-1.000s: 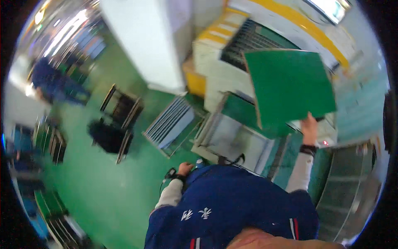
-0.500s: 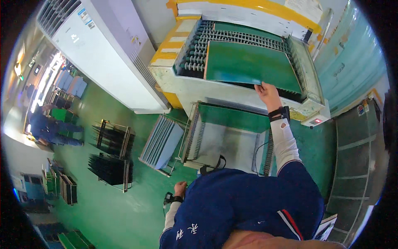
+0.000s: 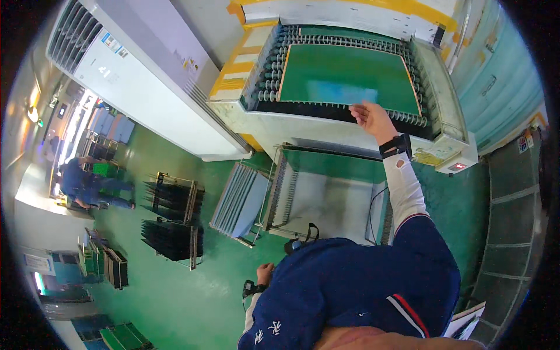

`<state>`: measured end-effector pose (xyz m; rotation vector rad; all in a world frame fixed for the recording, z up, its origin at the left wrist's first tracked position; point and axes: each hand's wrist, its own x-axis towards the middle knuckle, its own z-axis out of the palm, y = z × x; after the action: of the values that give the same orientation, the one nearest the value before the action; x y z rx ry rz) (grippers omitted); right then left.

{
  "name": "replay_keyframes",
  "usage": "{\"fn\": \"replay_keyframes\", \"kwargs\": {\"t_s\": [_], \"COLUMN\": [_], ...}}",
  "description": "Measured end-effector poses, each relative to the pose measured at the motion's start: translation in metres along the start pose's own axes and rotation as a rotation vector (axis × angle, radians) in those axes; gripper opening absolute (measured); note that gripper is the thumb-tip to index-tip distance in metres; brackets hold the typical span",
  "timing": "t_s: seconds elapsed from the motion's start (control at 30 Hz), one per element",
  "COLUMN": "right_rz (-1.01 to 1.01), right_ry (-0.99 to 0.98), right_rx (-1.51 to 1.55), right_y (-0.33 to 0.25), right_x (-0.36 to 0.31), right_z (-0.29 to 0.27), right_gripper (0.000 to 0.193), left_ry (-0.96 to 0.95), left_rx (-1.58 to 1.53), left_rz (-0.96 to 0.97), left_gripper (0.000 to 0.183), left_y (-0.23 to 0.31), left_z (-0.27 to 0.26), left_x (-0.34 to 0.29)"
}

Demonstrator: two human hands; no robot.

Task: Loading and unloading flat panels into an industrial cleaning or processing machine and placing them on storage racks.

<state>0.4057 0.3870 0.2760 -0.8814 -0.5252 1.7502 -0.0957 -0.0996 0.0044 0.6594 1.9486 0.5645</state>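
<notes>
A large green panel [image 3: 344, 70] with thin copper-coloured edges lies flat on the rollers of a conveyor machine [image 3: 455, 99]. My right hand [image 3: 373, 121] is at the panel's near edge, with its fingers loosely bent and a little apart, and grips nothing. A black band circles that wrist. Low at my left side hangs my left hand [image 3: 265, 272], away from the panel. Its fingers are mostly hidden, and a black device is strapped at that wrist. Just below the machine stands an open slotted rack [image 3: 274, 198], with a green panel [image 3: 332, 164] at its far side.
A tall white air conditioner [image 3: 151, 87] stands left of the machine. On the green floor are a rack of pale blue panels [image 3: 239, 198] and black racks [image 3: 169, 239]. Another person [image 3: 93, 184] is at the far left. Dark grey framed panels [image 3: 507, 233] line the right side.
The panel's near edge, earlier raised in my right hand, has come down onto the rollers and the panel sits slightly farther in. My right hand has let go. The view has shifted slightly.
</notes>
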Motion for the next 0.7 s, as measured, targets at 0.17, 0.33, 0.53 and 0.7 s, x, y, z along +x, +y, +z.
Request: {"fn": "replay_keyframes", "kwargs": {"t_s": [0.17, 0.33, 0.53, 0.7], "right_rz": [-0.100, -0.782, -0.743, -0.734], "right_ry": [0.111, 0.433, 0.483, 0.495], "right_rx": [-0.376, -1.404, -1.890, -1.907], "right_y": [-0.009, -0.013, -0.004, -0.014], "right_x": [0.003, 0.022, 0.021, 0.041], "right_z": [0.017, 0.017, 0.022, 0.009], "right_gripper": [0.030, 0.035, 0.040, 0.043], "left_ry": [-0.040, 0.017, 0.030, 0.062], "left_rx": [0.163, 0.046, -0.028, 0.166], "left_rz": [0.028, 0.058, -0.007, -0.012], "left_gripper": [0.036, 0.036, 0.037, 0.038], "left_y": [0.015, 0.017, -0.005, 0.008], "left_z": [0.003, 0.010, 0.013, 0.019], "left_x": [-0.012, -0.021, -0.019, -0.039]}}
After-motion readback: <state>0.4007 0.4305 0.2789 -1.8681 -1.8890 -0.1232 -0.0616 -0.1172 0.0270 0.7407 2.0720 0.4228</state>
